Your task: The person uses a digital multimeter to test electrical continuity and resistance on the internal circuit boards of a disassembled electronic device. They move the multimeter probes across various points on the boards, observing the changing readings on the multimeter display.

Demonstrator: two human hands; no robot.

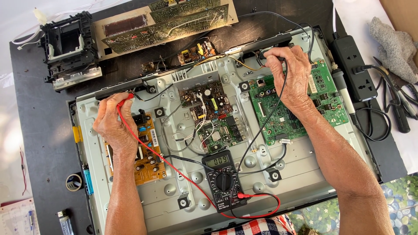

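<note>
1. The left hand [114, 126] is curled closed, pinching a red probe [126, 99] between thumb and fingers; the tip presses against a long black bar [119, 89] at the upper-left edge of the metal back panel [257, 174].
2. Under that wrist lies a tan circuit board [148, 152], studded with small cylindrical parts, near the panel's left edge.
3. A red lead [174, 167] runs from the probe down to a black multimeter [223, 180] with a round dial and a lit display (it sits at the panel's lower middle).
4. At the panel's centre sit two smaller dark boards [211, 115], crossed by white wires.
5. The right hand [291, 76] is likewise closed, gripping a black probe [272, 56] against another black bar [265, 43] at the upper-right edge.
6. Beneath it lies a glossy green board [270, 115].
7. Off the panel's right edge, a black power strip [352, 65] rests on the dark table [30, 130].
</note>
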